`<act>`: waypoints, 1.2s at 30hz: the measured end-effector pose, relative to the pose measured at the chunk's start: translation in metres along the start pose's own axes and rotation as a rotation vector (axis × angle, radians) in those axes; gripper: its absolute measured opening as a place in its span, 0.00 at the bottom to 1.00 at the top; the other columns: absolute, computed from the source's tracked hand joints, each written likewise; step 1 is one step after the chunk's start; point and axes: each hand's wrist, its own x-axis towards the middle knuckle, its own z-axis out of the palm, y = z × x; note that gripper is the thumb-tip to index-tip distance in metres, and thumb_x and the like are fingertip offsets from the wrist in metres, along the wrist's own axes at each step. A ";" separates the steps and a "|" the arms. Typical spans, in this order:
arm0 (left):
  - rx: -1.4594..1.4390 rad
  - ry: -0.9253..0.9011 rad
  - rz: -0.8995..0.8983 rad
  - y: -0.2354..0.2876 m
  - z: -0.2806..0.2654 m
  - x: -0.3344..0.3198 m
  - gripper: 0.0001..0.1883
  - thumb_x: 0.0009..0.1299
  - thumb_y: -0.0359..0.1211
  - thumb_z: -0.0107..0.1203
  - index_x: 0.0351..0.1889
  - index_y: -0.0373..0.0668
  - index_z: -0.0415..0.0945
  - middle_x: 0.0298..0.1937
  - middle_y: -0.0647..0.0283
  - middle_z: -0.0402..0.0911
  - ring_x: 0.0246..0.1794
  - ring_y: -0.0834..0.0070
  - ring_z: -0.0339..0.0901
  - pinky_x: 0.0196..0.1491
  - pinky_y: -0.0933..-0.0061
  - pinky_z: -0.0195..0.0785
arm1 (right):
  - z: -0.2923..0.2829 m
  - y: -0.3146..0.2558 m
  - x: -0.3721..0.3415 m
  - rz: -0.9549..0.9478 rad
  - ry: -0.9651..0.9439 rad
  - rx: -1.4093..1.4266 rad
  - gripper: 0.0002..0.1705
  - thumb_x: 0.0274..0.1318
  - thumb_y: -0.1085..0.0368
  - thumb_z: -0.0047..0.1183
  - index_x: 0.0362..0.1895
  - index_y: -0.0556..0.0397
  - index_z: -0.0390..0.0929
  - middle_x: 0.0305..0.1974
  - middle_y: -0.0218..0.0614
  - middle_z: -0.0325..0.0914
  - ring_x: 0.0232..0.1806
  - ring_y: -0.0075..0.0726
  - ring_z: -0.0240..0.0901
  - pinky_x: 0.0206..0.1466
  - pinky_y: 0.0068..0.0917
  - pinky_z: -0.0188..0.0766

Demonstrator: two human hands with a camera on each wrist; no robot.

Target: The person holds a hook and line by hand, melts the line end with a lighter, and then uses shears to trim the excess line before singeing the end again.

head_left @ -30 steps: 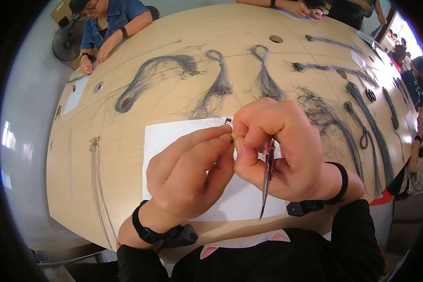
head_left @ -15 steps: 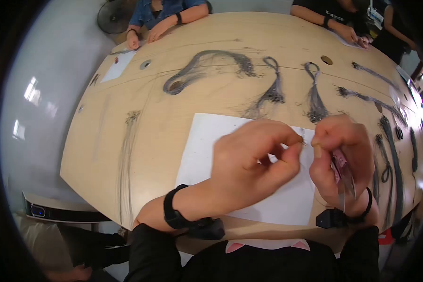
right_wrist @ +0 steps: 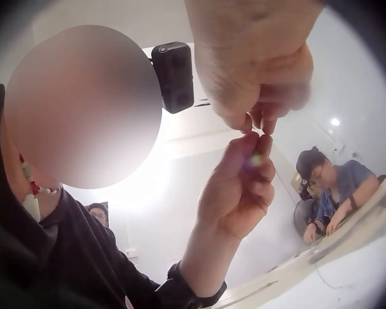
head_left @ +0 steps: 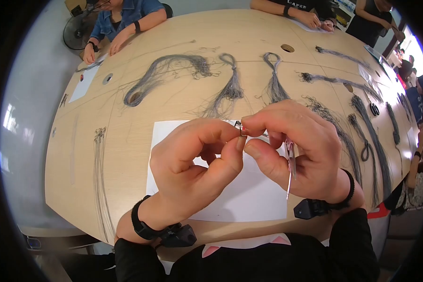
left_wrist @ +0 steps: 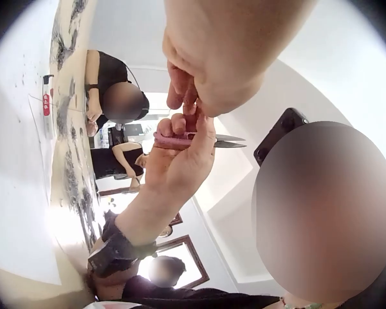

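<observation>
Thumb and forefinger of my left hand [head_left: 195, 164] pinch a tiny thin dark piece [head_left: 241, 133], its exact shape too small to tell. Close against it at the right is my right hand [head_left: 305, 150], thumb and forefinger near the same spot. Its other fingers curl round pink-handled scissors [head_left: 290, 157]; the left wrist view shows the scissors [left_wrist: 174, 140] across the palm with the blades pointing away from it. Both hands are over a white paper sheet [head_left: 239, 202]. A small item with a red label [left_wrist: 46, 104] lies on the sheet, mostly hidden by fingers in the head view.
Bundles of grey strands lie across the table, two looped ones [head_left: 232, 87] [head_left: 275, 84] beyond the paper and several at the right. A thin bundle [head_left: 98, 164] is at the left. Black scissors [head_left: 374, 109] lie far right. People sit across the table.
Half a second ago the fingertips were apart; they have come together again. The head view has swung back, close to where it was a second ago. The scissors remain in my right hand.
</observation>
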 end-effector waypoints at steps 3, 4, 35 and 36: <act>0.103 -0.015 0.092 0.000 0.000 0.002 0.04 0.50 0.21 0.53 0.24 0.36 0.70 0.20 0.66 0.72 0.17 0.86 0.66 0.17 0.89 0.58 | 0.001 0.003 -0.001 -0.015 0.011 0.000 0.09 0.34 0.75 0.51 0.28 0.57 0.71 0.23 0.33 0.69 0.16 0.21 0.59 0.18 0.14 0.55; 0.145 -0.030 0.151 0.000 0.001 0.003 0.04 0.50 0.21 0.53 0.24 0.36 0.70 0.20 0.67 0.72 0.17 0.86 0.66 0.17 0.89 0.58 | 0.002 0.003 -0.001 -0.027 0.023 0.000 0.08 0.35 0.76 0.50 0.26 0.56 0.70 0.22 0.33 0.68 0.16 0.21 0.59 0.18 0.14 0.55; -0.139 0.035 -0.185 0.008 -0.005 0.007 0.03 0.57 0.25 0.48 0.27 0.36 0.67 0.25 0.58 0.73 0.15 0.79 0.72 0.12 0.89 0.55 | 0.007 0.100 -0.020 0.591 -0.528 -0.650 0.12 0.39 0.63 0.49 0.23 0.61 0.66 0.24 0.46 0.68 0.32 0.49 0.65 0.34 0.36 0.61; -0.140 0.035 -0.186 0.008 -0.005 0.007 0.03 0.57 0.25 0.48 0.27 0.36 0.67 0.25 0.58 0.73 0.15 0.79 0.72 0.12 0.89 0.55 | 0.007 0.096 -0.019 0.514 -0.492 -0.715 0.13 0.40 0.62 0.50 0.22 0.62 0.68 0.24 0.46 0.68 0.32 0.49 0.65 0.35 0.35 0.63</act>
